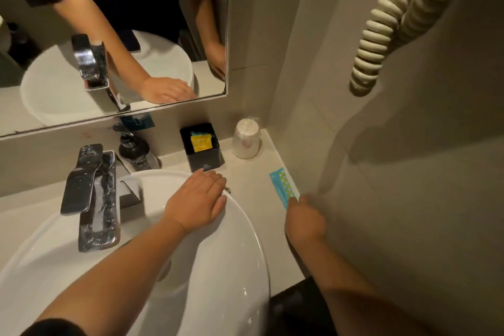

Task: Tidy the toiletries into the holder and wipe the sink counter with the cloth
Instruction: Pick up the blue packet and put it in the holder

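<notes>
Both forearms fill the near edge of the view, and we take the black holder (201, 146) at the back of the counter (253, 188) as our landmark. Our left hand (197, 199) lies flat and open, palm down, on the far rim of the white basin (240, 254), fingertips just short of the holder's front face; it grips nothing. Our right hand (304, 219) sits to the right of and nearer than the holder, closed in a pinch on the near end of a long blue sachet (283, 187). Motion blur obscures the fingers, so we cannot tell how many share the grip.

The sachet's long axis runs from the hand away and slightly left, its free end aimed roughly at the wrapped cup (246, 139) standing just right of the holder. Whether the far end touches the counter or rides above it cannot be determined.

The holder already contains a yellow packet (201, 144) with a blue edge behind it, both upright. We judge the tidying step under way, with this sachet outstanding. The holder lies up and left of the right hand, so the sachet must swing leftward and tip vertical to enter the opening. The left hand is nearer the holder and could steady it. No cloth is visible; wiping appears not yet begun.
</notes>
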`<state>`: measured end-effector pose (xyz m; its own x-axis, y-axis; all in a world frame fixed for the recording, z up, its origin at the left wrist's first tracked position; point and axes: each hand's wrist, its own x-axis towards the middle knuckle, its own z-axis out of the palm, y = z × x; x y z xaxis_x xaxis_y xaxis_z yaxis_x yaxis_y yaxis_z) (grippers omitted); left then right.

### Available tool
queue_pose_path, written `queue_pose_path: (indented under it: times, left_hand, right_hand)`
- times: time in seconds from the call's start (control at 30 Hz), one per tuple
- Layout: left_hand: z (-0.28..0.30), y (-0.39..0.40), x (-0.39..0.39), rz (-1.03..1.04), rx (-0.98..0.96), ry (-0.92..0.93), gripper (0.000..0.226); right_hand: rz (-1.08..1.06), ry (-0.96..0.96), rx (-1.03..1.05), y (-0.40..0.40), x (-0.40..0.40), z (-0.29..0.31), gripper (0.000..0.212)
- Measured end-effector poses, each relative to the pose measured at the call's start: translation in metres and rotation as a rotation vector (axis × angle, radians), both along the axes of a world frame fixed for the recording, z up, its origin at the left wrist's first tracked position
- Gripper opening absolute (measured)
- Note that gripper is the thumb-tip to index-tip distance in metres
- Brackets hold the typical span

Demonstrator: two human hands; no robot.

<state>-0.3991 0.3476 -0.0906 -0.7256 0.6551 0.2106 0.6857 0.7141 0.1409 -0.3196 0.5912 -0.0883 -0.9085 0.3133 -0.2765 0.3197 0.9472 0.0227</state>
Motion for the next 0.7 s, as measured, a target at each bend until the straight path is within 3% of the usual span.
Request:
queue_pose_path:
  times: [0.13,0.3,0.37,0.5,0.6,0.7]
  left_hand:
    - [0.001,-0.001,0.000,0.003,0.018,-0.010,0.041]
    - [0.002,-0.004,-0.001,-0.010,0.021,-0.029,0.040]
    - [0.004,-0.005,-0.001,-0.019,0.025,-0.030,0.040]
    - [0.004,-0.004,-0.001,-0.030,0.032,-0.039,0.039]
    - [0.004,-0.005,-0.002,-0.024,0.037,-0.032,0.039]
    - [0.002,-0.006,-0.002,-0.017,0.038,-0.039,0.039]
  right_hand:
    - [0.021,0.027,-0.033,0.006,-0.005,0.002,0.030]
    - [-0.106,0.149,-0.140,0.010,-0.009,0.010,0.021]
    - [-0.167,0.249,-0.316,0.013,-0.015,0.021,0.014]
    - [-0.301,0.489,-1.004,0.000,-0.047,0.074,0.018]
    - [-0.162,0.606,-1.242,-0.029,-0.094,0.112,0.015]
    - [-0.083,0.637,-1.355,-0.067,-0.146,0.121,0.018]
